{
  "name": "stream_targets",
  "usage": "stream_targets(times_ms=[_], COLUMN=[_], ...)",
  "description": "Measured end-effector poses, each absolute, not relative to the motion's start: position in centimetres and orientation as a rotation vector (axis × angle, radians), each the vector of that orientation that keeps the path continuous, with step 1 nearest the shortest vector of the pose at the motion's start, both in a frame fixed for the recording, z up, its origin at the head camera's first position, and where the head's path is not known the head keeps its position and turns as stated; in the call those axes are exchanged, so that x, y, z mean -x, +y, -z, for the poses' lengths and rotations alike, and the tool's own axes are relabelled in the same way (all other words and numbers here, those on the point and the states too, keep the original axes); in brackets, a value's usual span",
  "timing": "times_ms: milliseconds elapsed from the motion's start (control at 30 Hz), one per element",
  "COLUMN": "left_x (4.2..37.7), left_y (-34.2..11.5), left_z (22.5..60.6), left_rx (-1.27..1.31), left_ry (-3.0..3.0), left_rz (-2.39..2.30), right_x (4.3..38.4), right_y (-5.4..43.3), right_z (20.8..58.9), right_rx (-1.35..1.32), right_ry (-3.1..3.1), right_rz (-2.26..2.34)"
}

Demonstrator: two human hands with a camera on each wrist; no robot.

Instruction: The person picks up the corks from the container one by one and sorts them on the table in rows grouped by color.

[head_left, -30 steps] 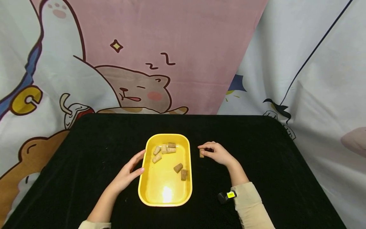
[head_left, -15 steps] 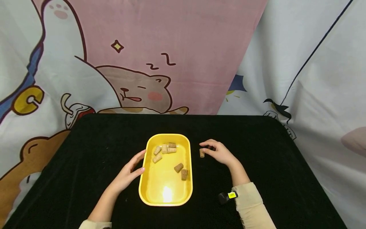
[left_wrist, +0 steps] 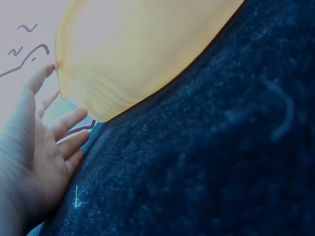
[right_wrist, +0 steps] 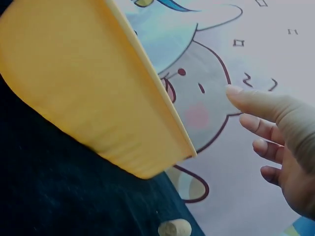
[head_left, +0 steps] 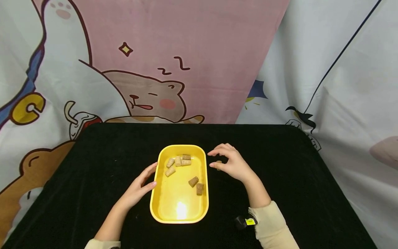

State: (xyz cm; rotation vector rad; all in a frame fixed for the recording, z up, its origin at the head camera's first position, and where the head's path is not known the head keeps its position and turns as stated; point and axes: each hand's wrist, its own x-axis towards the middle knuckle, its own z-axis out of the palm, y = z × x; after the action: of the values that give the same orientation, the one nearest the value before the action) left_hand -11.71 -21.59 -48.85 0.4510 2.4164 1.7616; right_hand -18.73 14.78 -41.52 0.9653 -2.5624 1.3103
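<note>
A yellow tray (head_left: 179, 218) holds several corks, some clustered at its far end and two darker ones (head_left: 193, 181) near its right wall. My left hand (head_left: 140, 185) touches the tray's left rim with relaxed, spread fingers, also seen against the wall in the left wrist view. Just right of the tray, my right hand (head_left: 234, 164) hovers with thumb and fingers apart and nothing between them. Below it a single cork (head_left: 219, 162) stands on the black cloth, partly hidden by the thumb. The right wrist view shows this cork (right_wrist: 174, 227) at its bottom edge, away from the fingers.
Black cloth (head_left: 280, 166) covers the table around the tray. A printed curtain (head_left: 224, 62) hangs behind the far edge. Near the right sleeve is a small black device with a yellow label (head_left: 249, 221).
My right hand has let go of the cork, lifted off it and shifted slightly left toward the tray, its fingers spreading. The left hand and the tray stay in place.
</note>
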Motion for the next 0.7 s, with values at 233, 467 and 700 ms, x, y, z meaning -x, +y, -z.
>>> stream_targets(times_ms=[233, 467, 700], left_x=[11.6, 11.6, 11.6], left_y=[-21.6, -21.5, -21.6], left_z=[48.8, 48.9, 48.8], left_rx=[-0.452, -0.448, -0.445], left_ry=[2.417, 2.417, 2.418], left_rz=[-1.766, -1.761, -1.759], right_x=[17.5, 16.9, 16.4], right_y=[13.0, 11.5, 10.2], right_z=[41.0, 41.4, 42.1], right_rx=[-1.109, -1.182, -1.209], right_ry=[-2.598, -2.651, -2.753], right_rz=[-1.113, -1.001, -0.889])
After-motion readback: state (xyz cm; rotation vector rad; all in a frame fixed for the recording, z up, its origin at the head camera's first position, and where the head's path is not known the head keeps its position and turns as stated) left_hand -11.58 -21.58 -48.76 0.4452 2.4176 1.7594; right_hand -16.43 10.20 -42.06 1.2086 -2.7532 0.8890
